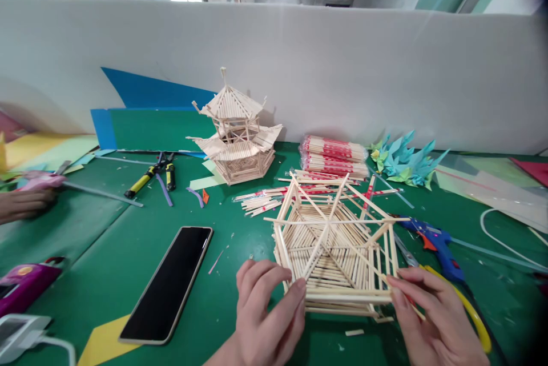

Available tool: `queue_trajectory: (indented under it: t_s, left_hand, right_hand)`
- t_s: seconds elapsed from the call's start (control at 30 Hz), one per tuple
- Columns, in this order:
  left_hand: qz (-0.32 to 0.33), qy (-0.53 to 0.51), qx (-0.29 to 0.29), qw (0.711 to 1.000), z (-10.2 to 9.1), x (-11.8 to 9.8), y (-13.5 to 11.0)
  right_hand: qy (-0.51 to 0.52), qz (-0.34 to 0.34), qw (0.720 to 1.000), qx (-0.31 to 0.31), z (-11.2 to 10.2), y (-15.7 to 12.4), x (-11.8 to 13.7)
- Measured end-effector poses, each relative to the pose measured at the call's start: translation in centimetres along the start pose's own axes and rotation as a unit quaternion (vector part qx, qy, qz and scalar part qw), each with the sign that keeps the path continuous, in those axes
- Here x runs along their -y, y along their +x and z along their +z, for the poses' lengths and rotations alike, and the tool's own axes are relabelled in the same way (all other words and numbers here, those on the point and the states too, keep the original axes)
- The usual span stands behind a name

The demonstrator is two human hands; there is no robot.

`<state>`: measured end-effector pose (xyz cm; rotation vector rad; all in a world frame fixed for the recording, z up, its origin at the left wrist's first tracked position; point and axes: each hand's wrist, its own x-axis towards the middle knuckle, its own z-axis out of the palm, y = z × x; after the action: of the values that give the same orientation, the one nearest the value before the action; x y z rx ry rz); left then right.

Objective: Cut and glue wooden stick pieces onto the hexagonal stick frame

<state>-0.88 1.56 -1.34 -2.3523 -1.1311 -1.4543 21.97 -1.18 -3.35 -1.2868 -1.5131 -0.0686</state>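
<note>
A many-sided frame of pale wooden chopsticks (pixel 325 246) rests on the green table in front of me, with long chopsticks crossing over its open top. My left hand (pixel 272 303) is at its near left corner, thumb and fingers pinching the end of a crossing chopstick (pixel 315 253). At the near right corner, my right hand (pixel 434 312) pinches the end of another crossing chopstick (pixel 363 257); its far end meets the others over the middle. The fingers partly hide both corners. Behind stands a finished-looking chopstick pavilion (pixel 240 132) with two tiers of roof.
Right of the frame lie a blue glue gun (pixel 440 249) and a yellow-handled tool (pixel 475 314). Behind it are wrapped chopstick bundles (pixel 336 155) and folded paper leaves (pixel 409 160). A phone (pixel 169 286) and pliers (pixel 143 180) lie left. Another person's hand (pixel 28 203) is far left.
</note>
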Motion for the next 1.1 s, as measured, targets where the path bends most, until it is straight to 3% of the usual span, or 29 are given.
queue_trajectory:
  t_s: [0.53,0.6,0.67,0.77,0.83,1.0,1.1]
  left_hand:
    - [-0.011,-0.003,-0.01,1.0,0.0,-0.5,0.1]
    - [-0.017,-0.008,-0.005,1.0,-0.1,-0.6,0.1]
    - [-0.028,-0.013,-0.005,1.0,0.0,-0.6,0.0]
    - [-0.03,-0.019,-0.007,0.999,0.1,-0.6,-0.4]
    - [-0.023,-0.024,-0.005,0.999,0.2,-0.6,-0.6]
    - [-0.021,-0.024,0.001,0.999,0.3,-0.6,-0.8]
    - [-0.019,-0.024,-0.002,1.0,0.2,-0.5,-0.8]
  right_hand:
    - [0.0,-0.002,1.0,0.022,-0.4,0.2,0.3]
    - [0.008,0.021,1.0,0.013,-0.7,0.2,0.5]
    - [0.037,0.108,0.993,-0.009,-1.0,0.0,0.4]
    - [0.094,0.286,0.953,-0.026,-1.1,-0.3,-0.3]
    - [0.158,0.36,0.919,-0.011,-0.9,-0.4,-1.1]
    - [0.325,0.47,0.82,0.046,0.1,0.0,-1.6]
    - [0.37,0.495,0.783,0.064,0.6,0.1,-1.1]
